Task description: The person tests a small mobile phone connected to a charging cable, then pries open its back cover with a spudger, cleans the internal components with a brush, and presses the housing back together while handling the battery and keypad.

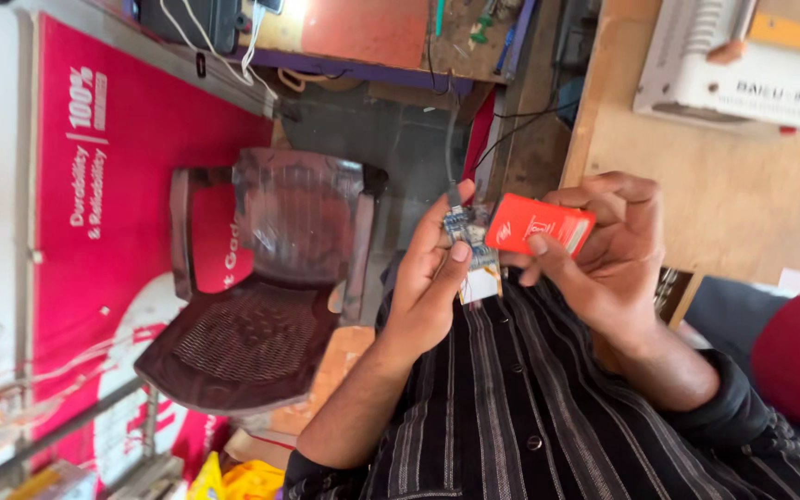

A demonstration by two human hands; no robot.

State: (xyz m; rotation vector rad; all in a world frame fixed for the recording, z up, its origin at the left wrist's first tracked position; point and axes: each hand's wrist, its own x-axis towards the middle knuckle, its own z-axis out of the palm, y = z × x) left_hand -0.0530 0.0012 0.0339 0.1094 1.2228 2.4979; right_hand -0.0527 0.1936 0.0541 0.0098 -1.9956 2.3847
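- Two things sit at the middle of the view, raised in front of the chest and clear of any surface: a small blue circuit board [467, 231] and a flat red casing [539, 225], which touch or nearly touch at one edge.
- The left hand [428, 282] grips the board, thumb pressed on its face and fingers curled behind; a white piece [481, 285] shows just below the thumb.
- The right hand [608, 245] pinches the red casing, thumb on its near face and fingers wrapped over its far edge.
- A thin black cable [451, 157] runs from the top of the board up towards the clutter above.
- Judging from this, the step in hand is bringing board and casing together. Whether they are joined cannot be told.
- Any further handling would call for a steady grip from both hands, edges kept lined up, and slack left in the cable.
- Below the hands is the person's dark striped shirt [511, 398].
- Further out, a dark plastic chair [261, 278] stands against a red banner [113, 157]; a wooden worktop [696, 204] carries a white device [743, 74].
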